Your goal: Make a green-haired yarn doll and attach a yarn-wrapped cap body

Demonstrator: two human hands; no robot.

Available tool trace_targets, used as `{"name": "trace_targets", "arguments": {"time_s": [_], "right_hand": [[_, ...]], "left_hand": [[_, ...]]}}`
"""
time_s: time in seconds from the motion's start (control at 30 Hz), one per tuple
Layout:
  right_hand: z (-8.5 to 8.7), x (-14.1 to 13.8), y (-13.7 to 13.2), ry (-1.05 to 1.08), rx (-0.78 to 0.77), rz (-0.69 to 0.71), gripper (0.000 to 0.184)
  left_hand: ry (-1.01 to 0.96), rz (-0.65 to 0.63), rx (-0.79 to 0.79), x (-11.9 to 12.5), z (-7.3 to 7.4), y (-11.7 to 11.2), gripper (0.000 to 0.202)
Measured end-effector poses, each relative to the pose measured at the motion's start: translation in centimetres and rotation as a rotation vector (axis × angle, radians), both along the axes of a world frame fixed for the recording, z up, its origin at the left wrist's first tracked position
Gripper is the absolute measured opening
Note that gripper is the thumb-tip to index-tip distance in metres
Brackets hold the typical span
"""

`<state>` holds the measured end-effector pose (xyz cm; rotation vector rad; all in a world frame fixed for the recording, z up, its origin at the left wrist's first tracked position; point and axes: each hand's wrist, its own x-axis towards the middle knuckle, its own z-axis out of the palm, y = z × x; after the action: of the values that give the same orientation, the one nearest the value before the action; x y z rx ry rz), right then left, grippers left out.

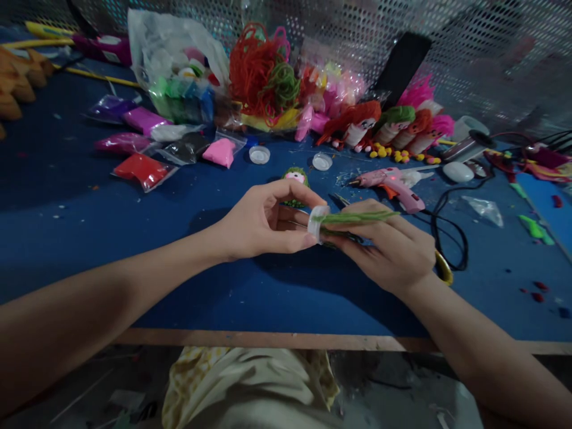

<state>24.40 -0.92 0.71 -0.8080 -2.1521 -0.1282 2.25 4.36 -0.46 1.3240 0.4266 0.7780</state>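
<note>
My left hand [272,220] pinches a small whitish plastic bottle cap or ring [316,224] between thumb and fingers, its face turned to the right. Green yarn strands [357,218] run from it to the right across my right hand [388,247]. That hand is closed around the strands close to the cap; what else its fingers hold is hidden. A curved yellow piece [444,268], perhaps a scissor handle, shows beside my right wrist. Just behind my left fingers lies a doll head with green hair and a pink-and-white face [295,176], partly covered.
A pink glue gun [393,183] with a black cord [465,238] lies to the right. Two clear caps [259,155] rest behind the hands. Bags of coloured clay [143,171], red yarn [252,71] and several yarn-haired dolls [357,125] line the back. The table's wooden edge [268,338] is nearest me.
</note>
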Motion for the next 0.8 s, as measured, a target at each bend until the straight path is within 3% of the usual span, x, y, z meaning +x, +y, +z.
{"name": "trace_targets", "arguments": {"time_s": [0.2,0.47,0.8], "right_hand": [[0.26,0.01,0.08,0.018,0.011,0.020,0.022],[0.32,-0.52,-0.14,0.042,-0.037,-0.086,0.018],[0.22,-0.58,-0.12,-0.003,-0.083,-0.035,0.025]], "left_hand": [[-0.050,0.018,0.031,-0.13,-0.24,0.15,0.041],[-0.030,0.019,0.044,0.13,-0.15,0.15,0.040],[0.056,0.116,0.015,0.37,-0.40,0.28,0.034]]}}
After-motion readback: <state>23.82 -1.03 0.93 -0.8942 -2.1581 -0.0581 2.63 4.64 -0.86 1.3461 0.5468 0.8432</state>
